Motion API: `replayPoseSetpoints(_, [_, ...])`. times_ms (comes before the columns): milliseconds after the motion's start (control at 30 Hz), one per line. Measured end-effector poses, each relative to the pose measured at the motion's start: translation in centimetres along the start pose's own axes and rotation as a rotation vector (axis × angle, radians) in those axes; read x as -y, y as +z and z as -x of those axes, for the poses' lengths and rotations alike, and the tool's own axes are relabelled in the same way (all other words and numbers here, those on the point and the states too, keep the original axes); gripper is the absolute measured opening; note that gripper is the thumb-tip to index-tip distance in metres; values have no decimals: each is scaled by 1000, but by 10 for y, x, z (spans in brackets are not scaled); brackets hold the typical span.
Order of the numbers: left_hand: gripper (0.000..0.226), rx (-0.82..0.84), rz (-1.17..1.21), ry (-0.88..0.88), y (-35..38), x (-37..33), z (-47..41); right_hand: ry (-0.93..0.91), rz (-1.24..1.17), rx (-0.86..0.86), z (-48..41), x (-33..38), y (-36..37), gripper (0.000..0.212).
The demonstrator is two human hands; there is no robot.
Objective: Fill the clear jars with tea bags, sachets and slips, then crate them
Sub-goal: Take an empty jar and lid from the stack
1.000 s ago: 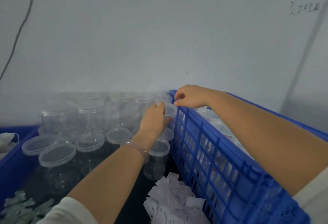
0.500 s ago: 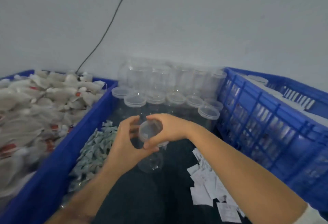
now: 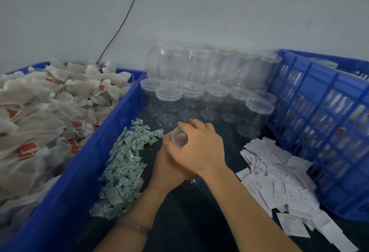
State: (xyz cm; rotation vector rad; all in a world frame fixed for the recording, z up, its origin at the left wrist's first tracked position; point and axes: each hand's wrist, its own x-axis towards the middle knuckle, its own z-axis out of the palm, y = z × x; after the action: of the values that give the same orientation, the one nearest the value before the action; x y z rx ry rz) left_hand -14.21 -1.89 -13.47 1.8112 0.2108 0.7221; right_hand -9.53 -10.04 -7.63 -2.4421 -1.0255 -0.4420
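Note:
A clear jar [image 3: 189,180] lies tilted between both hands over the dark table, its lidded top [image 3: 178,137] pointing up and left. My left hand [image 3: 164,171] holds the jar's body from below and is largely hidden by the right. My right hand [image 3: 199,150] curls over the lidded end from above. Left of the hands lies a heap of green sachets [image 3: 125,167], and white paper slips [image 3: 279,179] lie to the right. Tea bags [image 3: 50,112] with red tags fill the blue bin [image 3: 83,171] on the left.
Several empty lidded clear jars [image 3: 199,92] stand in rows against the wall behind the hands. A blue slatted crate [image 3: 323,112] on the right holds filled jars. A black cable [image 3: 123,22] runs down the wall.
My left hand took a jar from the rows by the crate. Both hands brought it to the middle and closer to me. The view swung left, and the right hand left the crate's rim.

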Motion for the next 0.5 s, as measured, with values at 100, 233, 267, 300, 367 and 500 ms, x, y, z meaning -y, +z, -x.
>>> replayPoseSetpoints(100, [59,89,-61,64,-5,0,-12,-141,-99,100,-7,-17,-7,58])
replayPoseSetpoints(233, [73,134,29,2,-6,12,-15,-266,-284,103,-11,-34,-11,70])
replayPoseSetpoints(267, [73,139,53,-1,-4,13,-13,-258,-365,37,-6,-35,-5,72])
replayPoseSetpoints(300, [76,134,85,-1,-3,13,-12,-202,-484,-32,1,-35,2,76])
replayPoseSetpoints(367, [85,99,129,-27,-1,12,-9,16,-729,-125,16,-36,15,88])
replayPoseSetpoints(500, [86,82,170,-70,0,9,-1,118,-986,-100,31,-50,20,94])
